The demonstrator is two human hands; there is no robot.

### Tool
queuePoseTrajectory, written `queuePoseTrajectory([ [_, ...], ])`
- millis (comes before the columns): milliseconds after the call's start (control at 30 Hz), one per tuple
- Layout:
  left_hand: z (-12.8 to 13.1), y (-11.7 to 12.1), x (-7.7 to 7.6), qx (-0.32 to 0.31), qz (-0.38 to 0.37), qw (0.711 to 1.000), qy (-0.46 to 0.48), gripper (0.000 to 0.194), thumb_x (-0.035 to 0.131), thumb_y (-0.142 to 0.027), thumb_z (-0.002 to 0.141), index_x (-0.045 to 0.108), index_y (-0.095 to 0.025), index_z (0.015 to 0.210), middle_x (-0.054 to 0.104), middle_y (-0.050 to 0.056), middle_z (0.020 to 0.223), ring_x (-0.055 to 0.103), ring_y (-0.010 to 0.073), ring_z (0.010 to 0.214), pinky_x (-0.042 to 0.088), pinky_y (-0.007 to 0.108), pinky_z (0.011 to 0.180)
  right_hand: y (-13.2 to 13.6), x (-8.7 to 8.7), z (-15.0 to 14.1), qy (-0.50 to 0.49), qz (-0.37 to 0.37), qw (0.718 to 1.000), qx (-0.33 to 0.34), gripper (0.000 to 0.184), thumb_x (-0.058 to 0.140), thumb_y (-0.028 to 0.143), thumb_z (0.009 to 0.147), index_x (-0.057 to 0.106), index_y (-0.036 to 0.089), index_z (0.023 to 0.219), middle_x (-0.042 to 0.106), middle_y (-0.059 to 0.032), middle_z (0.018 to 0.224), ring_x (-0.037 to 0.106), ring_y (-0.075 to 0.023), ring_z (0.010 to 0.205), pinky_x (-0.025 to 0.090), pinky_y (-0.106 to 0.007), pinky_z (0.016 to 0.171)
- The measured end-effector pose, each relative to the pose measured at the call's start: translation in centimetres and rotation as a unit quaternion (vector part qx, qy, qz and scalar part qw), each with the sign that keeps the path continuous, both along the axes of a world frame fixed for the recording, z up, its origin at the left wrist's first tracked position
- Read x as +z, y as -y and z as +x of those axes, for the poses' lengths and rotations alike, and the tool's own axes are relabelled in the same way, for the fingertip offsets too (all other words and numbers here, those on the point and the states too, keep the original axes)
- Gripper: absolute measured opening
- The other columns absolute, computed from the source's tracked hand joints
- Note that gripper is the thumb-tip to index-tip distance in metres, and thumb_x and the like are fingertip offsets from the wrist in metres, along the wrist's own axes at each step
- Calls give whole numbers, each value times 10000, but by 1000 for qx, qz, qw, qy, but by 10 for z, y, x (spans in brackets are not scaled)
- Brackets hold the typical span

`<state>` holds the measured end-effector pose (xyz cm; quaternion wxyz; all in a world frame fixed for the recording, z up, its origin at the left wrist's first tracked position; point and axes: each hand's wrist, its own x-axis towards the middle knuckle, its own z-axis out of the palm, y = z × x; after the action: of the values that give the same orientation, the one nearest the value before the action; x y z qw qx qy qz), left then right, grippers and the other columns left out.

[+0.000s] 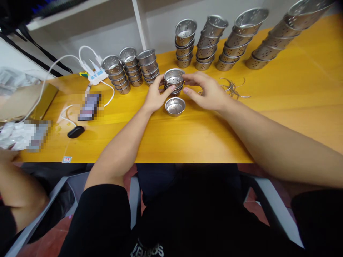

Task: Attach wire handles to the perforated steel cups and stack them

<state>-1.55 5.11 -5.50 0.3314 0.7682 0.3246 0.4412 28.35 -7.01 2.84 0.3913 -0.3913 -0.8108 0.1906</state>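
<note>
A short stack of perforated metal cups point(174, 80) stands on the table in front of me. My left hand point(157, 93) is closed around its left side, thumb across the front and fingers behind. To the right is my right hand point(205, 90), thumb and fingers apart; its fingertips come close to the top cup's rim, and I cannot tell if they touch. Just in front of the stack sits a single shallow metal cup point(175, 107), upright, with neither hand on it. Thin curved metal wires point(232, 88) lie in a loose pile beyond my right wrist.
Taller stacks of perforated cups point(207, 44) line the back right, with smaller stacks point(132, 67) at back left. A power strip point(98, 74), cables, a phone point(90, 107) and a black oval object point(75, 132) lie left. Another person's arm point(23, 185) is at far left.
</note>
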Motion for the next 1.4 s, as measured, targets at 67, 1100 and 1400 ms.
queuePoseTrajectory([
  [67,1,2,2,3,3,1000,-1,1068,900,-1100,957,705,-349,1691,782,192,1787,778,442,1686,708,711,1400,1,1,0,11,3,1000,-2,890,622,1002,1187,772,441,1861,842,-153,1705,815,-512,1544,683,-791,1384],
  [1100,-9,75,69,11,130,991,-6,792,576,-1045,1200,856,-305,1238,873,44,1122,937,265,1077,798,541,1154,30,29,1,31,28,994,100,609,697,947,1198,977,407,1197,874,-115,1277,840,-416,1163,726,-680,1145],
  [1400,0,82,81,11,136,987,-82,1198,1055,-1112,750,793,-376,1658,878,103,1629,840,457,1619,681,643,1427,35,27,-6,39,34,997,56,722,575,994,1220,951,441,1492,876,-151,1384,839,-508,1322,706,-798,1236],
])
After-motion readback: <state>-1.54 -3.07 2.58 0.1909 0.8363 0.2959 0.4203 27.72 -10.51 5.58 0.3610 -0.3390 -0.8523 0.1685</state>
